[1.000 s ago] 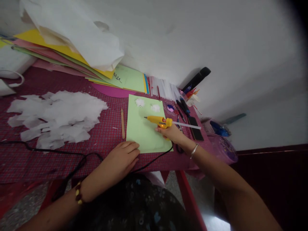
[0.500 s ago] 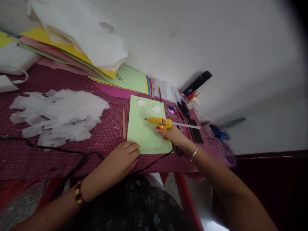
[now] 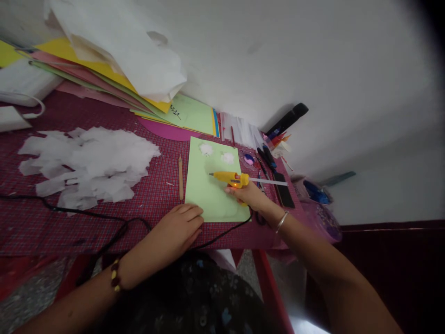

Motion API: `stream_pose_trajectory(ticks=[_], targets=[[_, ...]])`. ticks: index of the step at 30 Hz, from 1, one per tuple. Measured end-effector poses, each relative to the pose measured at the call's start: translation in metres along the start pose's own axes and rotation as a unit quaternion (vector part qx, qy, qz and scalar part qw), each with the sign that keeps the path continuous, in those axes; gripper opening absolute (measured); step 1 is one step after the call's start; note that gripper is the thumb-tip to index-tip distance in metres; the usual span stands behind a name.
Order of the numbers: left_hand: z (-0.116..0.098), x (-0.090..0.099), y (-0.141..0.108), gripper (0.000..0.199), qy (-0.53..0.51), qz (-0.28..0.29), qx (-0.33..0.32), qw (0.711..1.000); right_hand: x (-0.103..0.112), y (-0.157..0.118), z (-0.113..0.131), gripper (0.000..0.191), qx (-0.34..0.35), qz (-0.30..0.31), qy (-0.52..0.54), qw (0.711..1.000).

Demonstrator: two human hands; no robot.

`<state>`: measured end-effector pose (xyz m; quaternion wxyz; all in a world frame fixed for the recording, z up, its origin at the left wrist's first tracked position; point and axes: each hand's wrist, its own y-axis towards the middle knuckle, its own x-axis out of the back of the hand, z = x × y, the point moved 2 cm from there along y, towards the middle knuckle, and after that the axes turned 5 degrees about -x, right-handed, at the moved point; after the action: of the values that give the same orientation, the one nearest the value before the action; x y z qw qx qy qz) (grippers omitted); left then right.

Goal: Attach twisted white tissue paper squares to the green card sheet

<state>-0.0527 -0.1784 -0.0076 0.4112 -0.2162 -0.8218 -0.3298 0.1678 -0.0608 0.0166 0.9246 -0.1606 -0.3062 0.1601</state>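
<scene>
A light green sheet (image 3: 212, 195) lies on the checked tablecloth, with two white tufts (image 3: 206, 149) near its far edge. My right hand (image 3: 248, 194) is wrapped round the handle of a yellow glue gun (image 3: 225, 176), whose nozzle points left over the middle of the sheet. A small orange light glows on its side and a clear glue stick (image 3: 269, 181) sticks out at the back. My left hand (image 3: 184, 223) lies flat on the sheet's lower left corner, fingers stretched out. A wooden stick (image 3: 181, 178) lies just left of the sheet.
A heap of white paper pieces (image 3: 100, 162) is on the left. Coloured sheets (image 3: 104, 74) are stacked behind. Scissors, a black phone (image 3: 284, 192) and pens lie at the right. A black cord (image 3: 104, 217) crosses the table's near side. A wall stands behind.
The whole view has shifted very slightly. Both hands and the glue gun stay in nearly the same place over the sheet.
</scene>
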Motion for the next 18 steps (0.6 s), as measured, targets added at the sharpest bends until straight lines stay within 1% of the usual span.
stream_pose_trajectory(ticks=[3, 6, 9, 12, 14, 18], targets=[[0.0001, 0.0, -0.0004, 0.019, -0.001, 0.0, 0.002, 1.0, 0.0005, -0.0009, 0.001, 0.024, -0.001, 0.003, 0.007, 1.0], [0.0005, -0.0003, -0.0007, 0.019, 0.0, -0.001, 0.003, 1.0, -0.0013, -0.0006, 0.001, 0.026, 0.0, -0.029, -0.008, 1.0], [0.0005, -0.0006, -0.0009, 0.019, 0.001, 0.002, 0.004, 1.0, -0.0033, -0.0006, 0.0011, 0.026, -0.015, -0.064, -0.033, 0.997], [0.0, -0.0001, -0.001, 0.019, 0.003, 0.005, 0.006, 1.0, -0.0029, -0.0017, 0.0031, 0.027, -0.015, -0.076, -0.038, 0.996], [-0.0005, 0.0007, -0.0007, 0.019, 0.005, 0.004, 0.005, 1.0, -0.0011, -0.0026, 0.0047, 0.026, -0.009, -0.066, -0.026, 0.997], [-0.0005, 0.0012, -0.0003, 0.019, -0.002, 0.002, 0.002, 1.0, 0.0026, -0.0039, 0.0053, 0.025, 0.011, -0.019, 0.014, 1.0]])
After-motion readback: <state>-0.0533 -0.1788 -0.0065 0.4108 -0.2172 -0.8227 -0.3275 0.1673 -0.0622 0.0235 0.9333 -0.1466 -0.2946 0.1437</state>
